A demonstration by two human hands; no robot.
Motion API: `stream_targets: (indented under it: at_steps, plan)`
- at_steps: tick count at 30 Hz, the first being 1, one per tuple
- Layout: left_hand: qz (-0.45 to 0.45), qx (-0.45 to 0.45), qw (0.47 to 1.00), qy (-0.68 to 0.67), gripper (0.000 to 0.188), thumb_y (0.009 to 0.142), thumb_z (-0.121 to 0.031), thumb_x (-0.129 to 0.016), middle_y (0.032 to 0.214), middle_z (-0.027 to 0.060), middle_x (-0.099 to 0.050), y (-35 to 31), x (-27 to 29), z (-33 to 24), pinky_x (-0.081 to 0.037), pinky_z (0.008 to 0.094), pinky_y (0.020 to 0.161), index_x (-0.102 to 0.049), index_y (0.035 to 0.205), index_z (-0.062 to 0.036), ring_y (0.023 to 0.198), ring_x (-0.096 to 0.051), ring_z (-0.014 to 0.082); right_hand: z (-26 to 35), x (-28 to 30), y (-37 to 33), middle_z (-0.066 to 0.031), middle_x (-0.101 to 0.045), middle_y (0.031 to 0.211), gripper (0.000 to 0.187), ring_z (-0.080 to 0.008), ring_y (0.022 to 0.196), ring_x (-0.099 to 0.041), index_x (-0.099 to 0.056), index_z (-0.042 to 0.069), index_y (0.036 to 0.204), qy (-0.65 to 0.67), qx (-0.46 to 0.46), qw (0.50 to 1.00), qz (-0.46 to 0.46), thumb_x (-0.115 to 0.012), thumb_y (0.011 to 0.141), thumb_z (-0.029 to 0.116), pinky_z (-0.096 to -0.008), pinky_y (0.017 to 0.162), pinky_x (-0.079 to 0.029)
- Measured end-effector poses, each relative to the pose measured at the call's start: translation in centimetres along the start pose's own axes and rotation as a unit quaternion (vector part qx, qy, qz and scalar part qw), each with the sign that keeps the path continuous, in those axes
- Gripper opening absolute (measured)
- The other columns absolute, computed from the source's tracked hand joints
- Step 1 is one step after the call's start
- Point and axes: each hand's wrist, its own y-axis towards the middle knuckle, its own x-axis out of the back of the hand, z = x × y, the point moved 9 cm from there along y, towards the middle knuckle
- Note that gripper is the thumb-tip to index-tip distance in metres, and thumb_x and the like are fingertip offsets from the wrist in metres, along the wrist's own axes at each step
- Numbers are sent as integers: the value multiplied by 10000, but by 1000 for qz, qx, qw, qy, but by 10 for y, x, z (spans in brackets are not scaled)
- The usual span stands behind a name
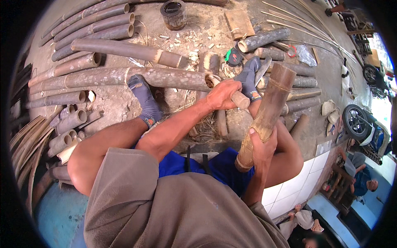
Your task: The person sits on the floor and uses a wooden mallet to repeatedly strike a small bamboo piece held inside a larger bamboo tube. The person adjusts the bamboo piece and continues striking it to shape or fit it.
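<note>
My left hand (224, 94) is closed round a short round wooden rod (240, 100), whose blunt end sticks out toward my right. Its other end points at the open end of a long bamboo pole (165, 77); whether it enters the pole I cannot tell. My right hand (263, 142) grips a thick brown bamboo section (273, 97) near its lower end, holding it tilted up over my right leg. A curved blade (263, 70) lies beside my right foot (249, 74). My left foot (144, 96) rests against the long pole.
More bamboo poles (99, 29) are stacked at the far left, with split strips (29, 153) nearer. A dark tin (173, 15), a green and black tape measure (233, 57) and short bamboo pieces (264, 39) lie ahead. Other people (359, 186) sit at the right, near a motorbike (357, 122).
</note>
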Motion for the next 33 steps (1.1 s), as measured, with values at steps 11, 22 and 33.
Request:
stream_targets:
  at_steps: [11, 22, 33]
  plan:
    - [44, -63, 997, -5, 434, 691, -275, -843, 892, 143, -575, -12, -1, 15, -479, 478, 799, -584, 964, -58, 910, -587, 387, 2, -22, -8, -220, -727, 1232, 725, -325, 1132, -719, -510, -3, 1441, -60, 29, 998, -18, -843, 828, 193, -430, 987, -544]
    - [-43, 41, 998, -23, 434, 706, -291, -913, 815, 130, -576, -9, 10, 29, -507, 426, 725, -574, 858, -68, 785, -615, 320, 16, -44, 28, -234, -741, 1175, 723, -380, 1090, -736, -542, 27, 1394, -209, 92, 973, -13, -868, 767, 185, -466, 942, -562]
    - [-58, 191, 972, -124, 503, 767, -175, -906, 1041, 135, -757, 8, 16, 56, -565, 364, 870, -685, 1193, -23, 951, -688, 145, 39, -20, 47, -279, -730, 1145, 687, -438, 1115, -708, -559, 37, 1382, -62, 75, 994, -45, -839, 805, 285, -484, 964, -538]
